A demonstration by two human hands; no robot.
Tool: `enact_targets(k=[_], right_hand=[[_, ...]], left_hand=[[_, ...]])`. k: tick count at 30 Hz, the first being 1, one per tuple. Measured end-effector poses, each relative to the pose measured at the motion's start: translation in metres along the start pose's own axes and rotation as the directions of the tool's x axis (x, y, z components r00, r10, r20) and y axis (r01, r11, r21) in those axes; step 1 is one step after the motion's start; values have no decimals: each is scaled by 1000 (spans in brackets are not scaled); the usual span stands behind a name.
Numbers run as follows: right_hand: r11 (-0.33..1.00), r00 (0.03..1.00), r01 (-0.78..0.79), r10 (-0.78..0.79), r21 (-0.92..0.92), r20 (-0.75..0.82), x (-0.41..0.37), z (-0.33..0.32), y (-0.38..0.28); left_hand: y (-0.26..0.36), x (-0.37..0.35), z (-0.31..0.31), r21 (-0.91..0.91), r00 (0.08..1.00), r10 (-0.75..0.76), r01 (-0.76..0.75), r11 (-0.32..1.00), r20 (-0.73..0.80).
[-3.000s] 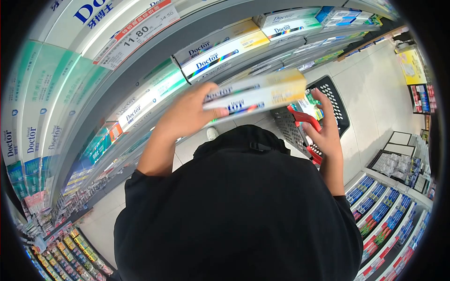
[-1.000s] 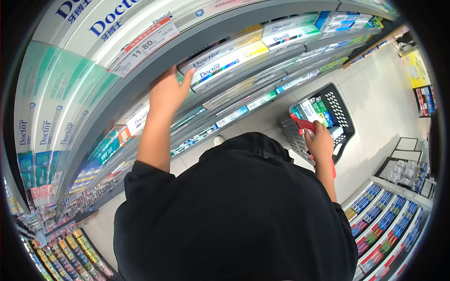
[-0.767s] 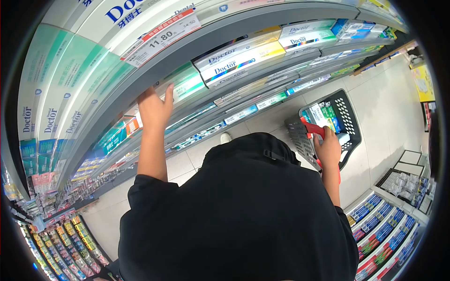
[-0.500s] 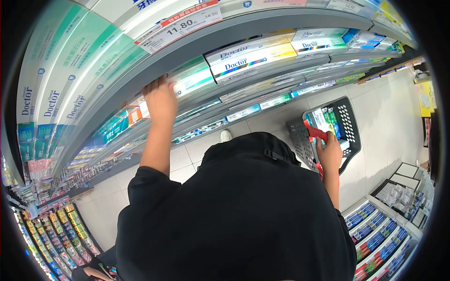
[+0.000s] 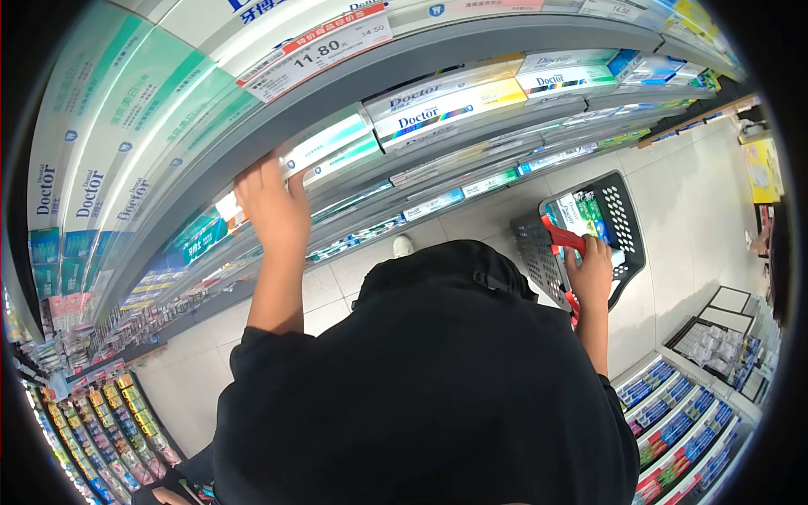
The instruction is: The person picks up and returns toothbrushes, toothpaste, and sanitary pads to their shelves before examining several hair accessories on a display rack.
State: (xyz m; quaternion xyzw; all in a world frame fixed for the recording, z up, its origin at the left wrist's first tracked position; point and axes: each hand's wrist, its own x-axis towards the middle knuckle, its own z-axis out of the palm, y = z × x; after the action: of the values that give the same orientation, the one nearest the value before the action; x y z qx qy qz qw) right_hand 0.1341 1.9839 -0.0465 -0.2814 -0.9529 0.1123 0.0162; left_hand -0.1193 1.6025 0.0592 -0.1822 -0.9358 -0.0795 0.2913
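Note:
My left hand (image 5: 276, 209) is up at a shelf, its thumb and fingers closed around the left end of a white and green toothpaste box (image 5: 326, 136). The fingertips are partly hidden under the shelf edge above. A similar box (image 5: 349, 155) lies just below the held one. My right hand (image 5: 592, 271) is wrapped around the red handle (image 5: 566, 239) of a dark grey shopping basket (image 5: 624, 206) at my right side. Several packaged goods (image 5: 582, 215) lie inside the basket.
Close above my left hand runs a grey shelf edge (image 5: 471, 49) with a price tag (image 5: 320, 52). More toothpaste boxes (image 5: 446, 110) fill the shelf to the right. Behind me are racks (image 5: 673, 421) of goods at right and left. Part of another person (image 5: 172, 492) shows at lower left.
My left hand has shifted slightly left and down, and its fingers have come around a toothpaste box, which now shows above another. My right hand stays on the basket handle.

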Motion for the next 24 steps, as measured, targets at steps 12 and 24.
enact_targets(k=[12,24], right_hand=[[430,876,391,-446,814,-186,4,-68,-102],[-202,999,12,-39,979,-21,-8,-49,-69]], left_hand=[[107,-4,-29,-670,760,623,-367,645,184],[104,9,-23,-742,939,294,-67,667,180]])
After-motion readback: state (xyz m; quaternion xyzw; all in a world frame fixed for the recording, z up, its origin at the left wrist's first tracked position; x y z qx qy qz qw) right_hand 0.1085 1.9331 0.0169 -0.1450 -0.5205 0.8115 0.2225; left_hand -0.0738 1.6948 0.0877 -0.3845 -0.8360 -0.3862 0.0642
